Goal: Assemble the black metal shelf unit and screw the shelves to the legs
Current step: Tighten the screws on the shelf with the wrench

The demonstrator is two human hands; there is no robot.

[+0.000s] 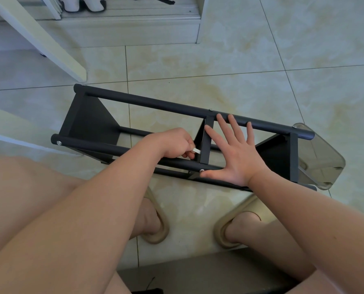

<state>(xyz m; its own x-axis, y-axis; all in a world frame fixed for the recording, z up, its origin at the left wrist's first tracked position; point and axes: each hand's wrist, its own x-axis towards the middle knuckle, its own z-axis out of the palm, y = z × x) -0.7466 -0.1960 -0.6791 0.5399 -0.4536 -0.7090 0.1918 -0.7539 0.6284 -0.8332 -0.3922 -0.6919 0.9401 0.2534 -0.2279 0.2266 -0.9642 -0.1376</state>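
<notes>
Two hands are at the middle shelf (205, 143). Your left hand (174, 143) has its grip closed around a small pale tool (196, 150), probably a hex key, with its tip just beside the shelf's left face. Your right hand (236, 158) is flat with the fingers spread and holds nothing. Its palm bears on the near leg (104, 148) and its thumb lies just beside a screw head (202, 170).

The black metal shelf unit lies on its side on the tiled floor (219, 60), in front of your slippers (157, 225). Its right end is against a translucent grey plastic object (321, 158).

Both end shelves, left (92, 122) and right (276, 153), sit between the legs. Screws show at the near leg's left end (59, 143) and on the far leg (155, 105) above the middle shelf (210, 110).

Assessment: assembly looks nearly complete, with tightening at the middle shelf in hand. The joints on the underside cannot be seen, so their state is unconfirmed.
</notes>
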